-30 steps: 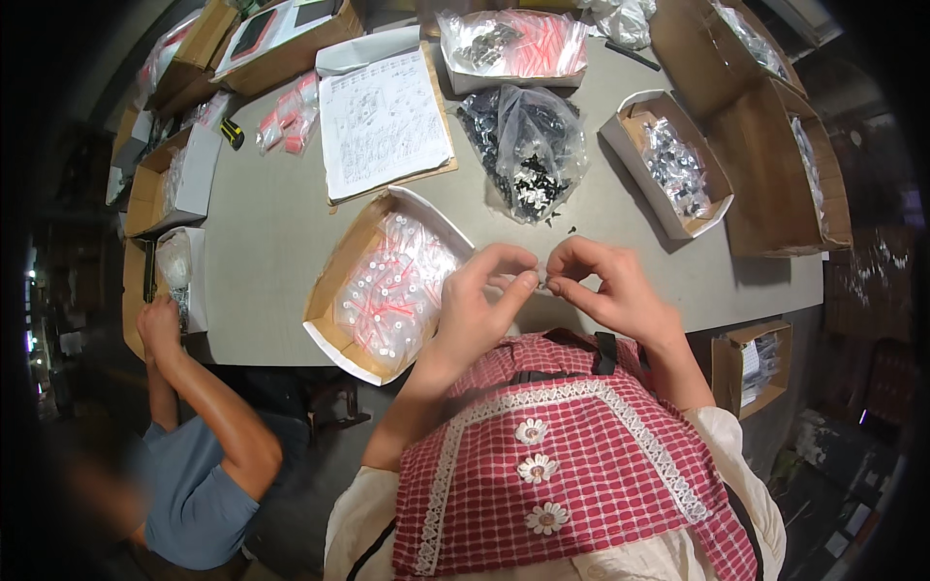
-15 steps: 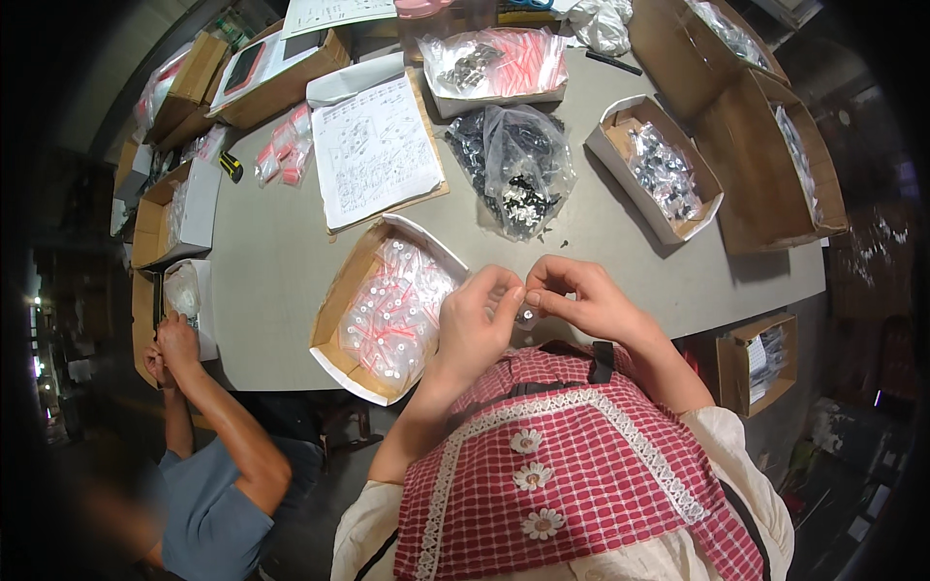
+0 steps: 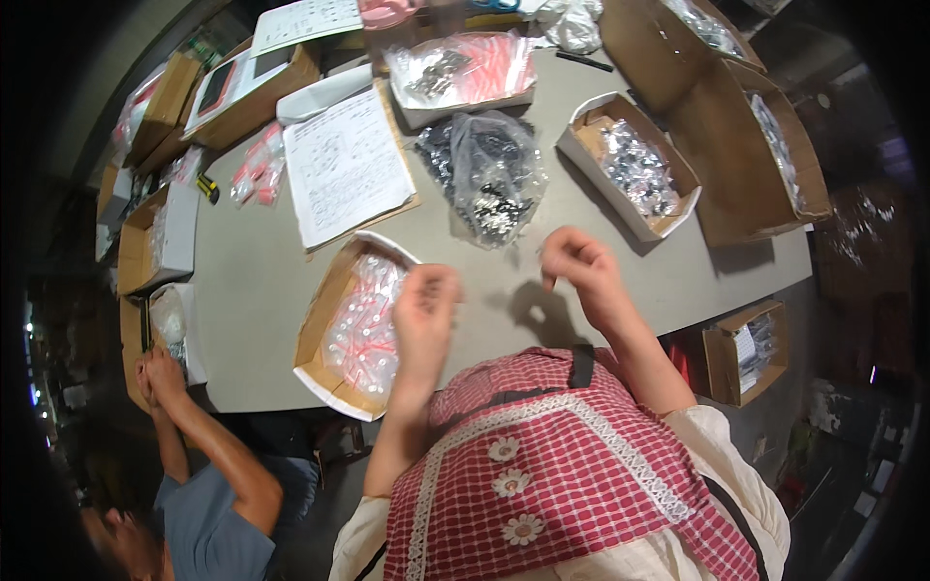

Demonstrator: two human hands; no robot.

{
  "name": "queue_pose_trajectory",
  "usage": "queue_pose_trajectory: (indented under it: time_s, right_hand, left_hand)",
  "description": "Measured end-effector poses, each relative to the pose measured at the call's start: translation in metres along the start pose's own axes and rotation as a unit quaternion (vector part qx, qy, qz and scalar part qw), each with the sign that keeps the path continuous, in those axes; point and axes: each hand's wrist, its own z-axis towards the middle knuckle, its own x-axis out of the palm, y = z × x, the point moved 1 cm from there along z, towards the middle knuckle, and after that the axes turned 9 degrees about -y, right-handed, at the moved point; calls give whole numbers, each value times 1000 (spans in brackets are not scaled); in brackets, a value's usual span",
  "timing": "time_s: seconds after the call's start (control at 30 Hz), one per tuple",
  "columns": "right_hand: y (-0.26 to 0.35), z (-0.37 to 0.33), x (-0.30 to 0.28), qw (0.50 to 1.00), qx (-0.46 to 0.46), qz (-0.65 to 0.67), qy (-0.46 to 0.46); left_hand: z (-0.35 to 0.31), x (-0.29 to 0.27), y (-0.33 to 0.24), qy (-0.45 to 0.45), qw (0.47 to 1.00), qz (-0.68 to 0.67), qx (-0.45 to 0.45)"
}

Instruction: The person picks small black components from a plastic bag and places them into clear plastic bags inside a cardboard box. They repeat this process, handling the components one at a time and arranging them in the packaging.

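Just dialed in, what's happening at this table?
A person in a red checked apron sits at a grey table crowded with boxes and bags of small parts. The left hand is by an open box of small clear bags; the right hand is raised over bare tabletop. A co-worker works at the left.

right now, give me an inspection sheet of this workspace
surface: grey table, crowded along the far edge.
job's things: cardboard box of small clear bags, beside the left hand.
clutter: paper sheet, bag of dark parts, box of shiny parts.
grippers: left hand and right hand apart, blurred; grip cannot be told.
cables: nothing seen.
surroundings: co-worker's hands at the left table edge.
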Motion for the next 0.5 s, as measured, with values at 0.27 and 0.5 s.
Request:
queue_pose_trajectory:
  time_s: [0.27,0.5]
  right_hand:
    - [-17,5,-20,997,24,19,-64]
    - [-35,1,10,995,60,-28,78]
  left_hand:
    - [21,-45,19,-25,807,571,149]
    - [32,-64,21,-54,928,355,96]
